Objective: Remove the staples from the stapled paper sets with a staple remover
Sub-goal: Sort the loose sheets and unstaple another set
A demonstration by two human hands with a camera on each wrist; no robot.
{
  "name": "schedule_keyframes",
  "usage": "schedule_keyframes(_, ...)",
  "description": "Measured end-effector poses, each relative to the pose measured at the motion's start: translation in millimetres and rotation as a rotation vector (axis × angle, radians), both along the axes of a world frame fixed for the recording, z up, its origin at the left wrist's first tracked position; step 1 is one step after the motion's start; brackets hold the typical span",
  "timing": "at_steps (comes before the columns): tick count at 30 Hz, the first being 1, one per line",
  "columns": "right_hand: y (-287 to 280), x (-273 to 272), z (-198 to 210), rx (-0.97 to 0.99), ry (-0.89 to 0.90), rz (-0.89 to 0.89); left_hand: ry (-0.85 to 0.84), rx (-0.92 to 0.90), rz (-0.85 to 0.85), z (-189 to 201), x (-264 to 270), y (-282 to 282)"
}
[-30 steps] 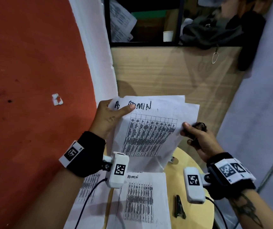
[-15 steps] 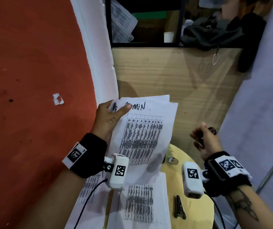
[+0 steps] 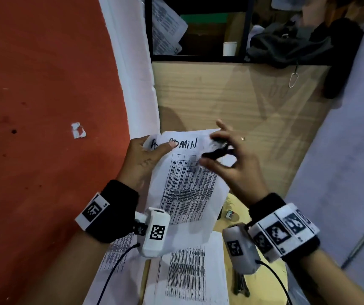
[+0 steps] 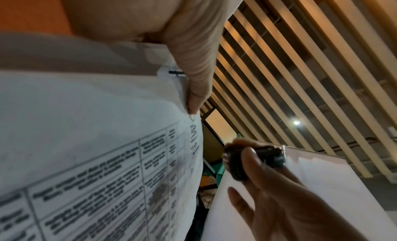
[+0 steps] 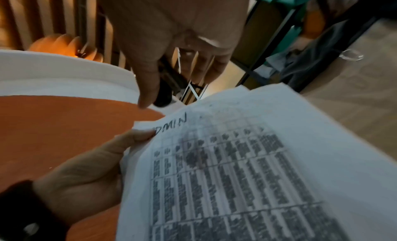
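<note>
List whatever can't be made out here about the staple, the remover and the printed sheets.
- Staple remover: motion-blurred in the head view, and mostly behind the right hand in the right wrist view; its jaws are unreadable.
- Staple: the left hand's thumb covers that corner of the held paper set; the dark mark in the left wrist view is too unclear to identify.
- Table text: too blurred to read anywhere.

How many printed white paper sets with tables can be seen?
3: one held up by the left hand, printed white paper set; two lying on the table, and. More may be hidden.
</note>
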State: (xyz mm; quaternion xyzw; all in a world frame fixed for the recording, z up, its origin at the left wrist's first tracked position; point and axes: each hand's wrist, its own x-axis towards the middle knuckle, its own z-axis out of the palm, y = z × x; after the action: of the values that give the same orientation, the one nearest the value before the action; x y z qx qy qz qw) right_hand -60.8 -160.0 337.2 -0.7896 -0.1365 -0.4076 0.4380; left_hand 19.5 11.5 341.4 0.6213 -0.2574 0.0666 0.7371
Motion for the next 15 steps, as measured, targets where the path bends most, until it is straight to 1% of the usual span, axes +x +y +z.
schedule_keyframes(1, 4.9, 3.8, 1.6, -0.114, -0.036, -0.033, -0.003, -0.008, 0.002, 0.2, 0.3, 0.3)
schedule_keyframes(2, 9.7, 7.2, 3.8, -0.173, -0.066, -0.038, -0.004, -0.009, 0.001, 0.9, 0.1, 0.4)
schedule_keyframes(5, 21.6, 15.5, 9.0, -0.254, -0.142, -0.028, -0.016, -0.012, -0.007, 4.1, -2.5, 2.2)
schedule_keyframes(15, 31.9, 23.5, 16.5, -0.326, -0.239, -0.043, -0.095, 0.016, -0.027, 11.3, -6.3, 6.2)
